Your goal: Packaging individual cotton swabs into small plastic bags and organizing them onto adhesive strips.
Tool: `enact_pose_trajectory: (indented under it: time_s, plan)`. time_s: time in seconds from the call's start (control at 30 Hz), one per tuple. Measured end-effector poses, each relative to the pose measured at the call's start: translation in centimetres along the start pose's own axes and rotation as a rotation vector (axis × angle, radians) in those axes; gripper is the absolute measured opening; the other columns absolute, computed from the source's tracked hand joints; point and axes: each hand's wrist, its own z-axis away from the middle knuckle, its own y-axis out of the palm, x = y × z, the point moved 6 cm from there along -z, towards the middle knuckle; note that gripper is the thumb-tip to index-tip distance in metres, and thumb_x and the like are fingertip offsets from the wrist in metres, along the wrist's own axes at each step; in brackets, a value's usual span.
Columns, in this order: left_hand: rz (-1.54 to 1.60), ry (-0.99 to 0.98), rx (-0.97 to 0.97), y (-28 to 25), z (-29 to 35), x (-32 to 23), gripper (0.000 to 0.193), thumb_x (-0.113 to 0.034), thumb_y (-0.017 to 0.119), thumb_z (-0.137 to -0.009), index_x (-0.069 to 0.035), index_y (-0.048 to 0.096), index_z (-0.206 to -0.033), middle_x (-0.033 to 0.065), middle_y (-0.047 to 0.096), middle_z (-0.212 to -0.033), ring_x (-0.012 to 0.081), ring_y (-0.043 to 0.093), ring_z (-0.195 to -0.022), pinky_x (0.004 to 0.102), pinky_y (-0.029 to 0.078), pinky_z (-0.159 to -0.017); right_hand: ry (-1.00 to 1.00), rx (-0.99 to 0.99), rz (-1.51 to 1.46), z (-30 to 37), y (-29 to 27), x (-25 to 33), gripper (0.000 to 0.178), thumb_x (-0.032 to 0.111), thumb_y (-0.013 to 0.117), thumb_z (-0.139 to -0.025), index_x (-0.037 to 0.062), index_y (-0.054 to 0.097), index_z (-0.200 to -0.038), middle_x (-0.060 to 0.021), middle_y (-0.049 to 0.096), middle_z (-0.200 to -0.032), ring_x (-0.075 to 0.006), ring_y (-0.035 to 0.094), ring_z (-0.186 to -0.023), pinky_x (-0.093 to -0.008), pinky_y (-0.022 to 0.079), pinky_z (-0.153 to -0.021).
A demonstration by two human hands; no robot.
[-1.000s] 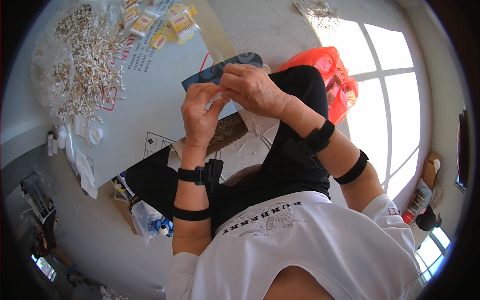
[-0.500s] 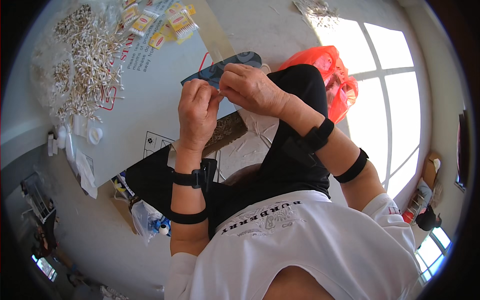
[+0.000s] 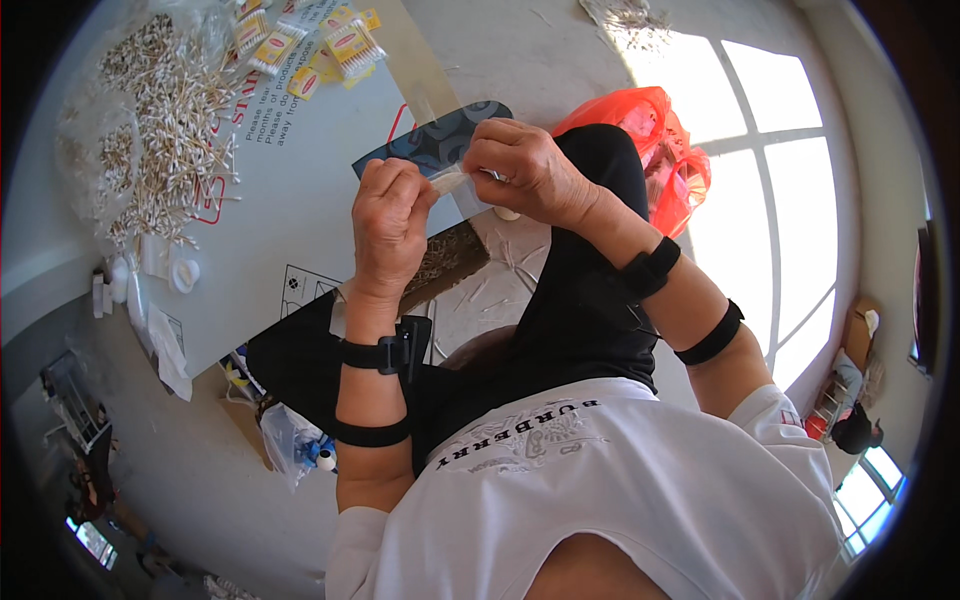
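Observation:
My left hand point(image 3: 388, 230) and my right hand point(image 3: 530, 172) are raised above the table's near right corner, fingers pinched. Stretched between their fingertips is a small, translucent whitish piece of plastic film point(image 3: 450, 182); whether it is a bag I cannot tell. Behind the hands a dark blue-grey patterned sheet point(image 3: 425, 140) lies at the table's edge. At the far left of the table spreads a large heap of loose cotton swabs point(image 3: 165, 125), partly in clear plastic. Several yellow-and-white packs of cotton swabs point(image 3: 350, 48) lie at the table's back.
The pale printed tabletop point(image 3: 270, 220) reaches to my left. Below its edge stands a brown box point(image 3: 465, 262) with small bits inside. A red plastic bag point(image 3: 682, 165) sits beyond my right knee. White rolls point(image 3: 184, 275) stand at the table's left edge. Scattered swabs lie on the floor.
My right hand has moved right, away from the left, and the film between them is now stretched into view. The left hand has hardly moved.

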Motion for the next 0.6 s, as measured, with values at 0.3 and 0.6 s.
enact_pose_trajectory:
  time_s: [0.3, 0.6]
  plan:
    - [0.007, -0.023, -0.003, 0.3, 0.2, 0.0, 0.018, 0.009, 0.069, -0.068, 0.0, 0.057, -0.077, 0.0091, 0.056, -0.081, 0.0286, 0.053, -0.078, 0.0381, 0.045, -0.068, 0.123, -0.051, -0.15, -0.3, 1.6, 0.5, 0.016, 0.004, 0.07, -0.073, 0.0031, 0.064, -0.087, -0.0103, 0.057, -0.086, -0.0318, 0.061, -0.084, -0.0399, 0.051, -0.073]
    - [-0.178, 0.096, -0.057, 0.3, -0.2, -1.2, 0.016, 0.007, 0.065, -0.067, -0.001, 0.055, -0.075, 0.0088, 0.053, -0.081, 0.0291, 0.053, -0.078, 0.0384, 0.046, -0.068, -0.021, -0.08, 0.01, -0.6, 2.0, 1.5, 0.015, 0.003, 0.07, -0.071, 0.0029, 0.056, -0.078, -0.011, 0.052, -0.08, -0.0308, 0.056, -0.076, -0.0402, 0.049, -0.07]
